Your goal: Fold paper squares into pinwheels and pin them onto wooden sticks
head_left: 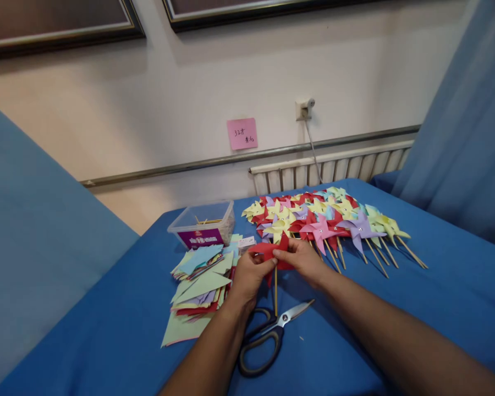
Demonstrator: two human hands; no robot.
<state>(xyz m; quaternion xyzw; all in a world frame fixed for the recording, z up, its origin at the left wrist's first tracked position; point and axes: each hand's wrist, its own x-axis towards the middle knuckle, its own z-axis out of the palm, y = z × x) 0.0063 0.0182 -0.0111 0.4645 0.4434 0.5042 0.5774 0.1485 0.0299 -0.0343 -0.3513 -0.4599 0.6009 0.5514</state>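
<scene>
Currently, the left hand (247, 275) and right hand (305, 261) both pinch a red paper pinwheel (268, 250) on its stick (276, 294), held over the blue table (437, 308) above the scissors (286, 316). Judged step: gathering the folded tips at centre. The next move calls for an unbroken pinch. The box (202, 223) has a purple label, illegible. The pink note (242, 133) is handwritten, possibly "32".

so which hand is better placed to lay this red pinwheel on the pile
Likely the right hand: it grips the red pinwheel and lies next to the pinwheel pile; the left hand sits farther off.
</scene>
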